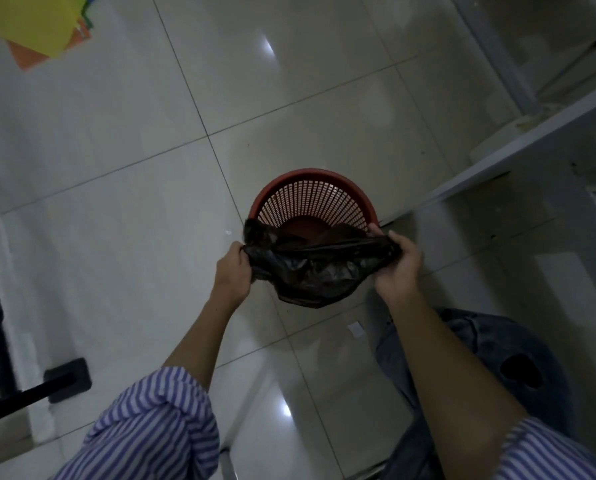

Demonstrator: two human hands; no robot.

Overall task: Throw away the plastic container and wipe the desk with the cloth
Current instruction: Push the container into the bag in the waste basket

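Observation:
A red mesh waste basket (312,197) stands on the tiled floor in the middle of the head view. Over its near rim I hold a black plastic bag (315,268) stretched between both hands. My left hand (232,271) grips the bag's left edge and my right hand (398,268) grips its right edge. The bag's mouth is pulled apart and its body hangs crumpled below my hands, covering the near part of the basket. No plastic container or cloth shows in this view.
A white desk edge (518,150) runs diagonally at the right, with a white round object (497,143) beneath it. Yellow and orange sheets (37,26) lie at the top left. A black stand foot (66,377) rests on the floor at the lower left. My knee in jeans (490,348) is at the lower right.

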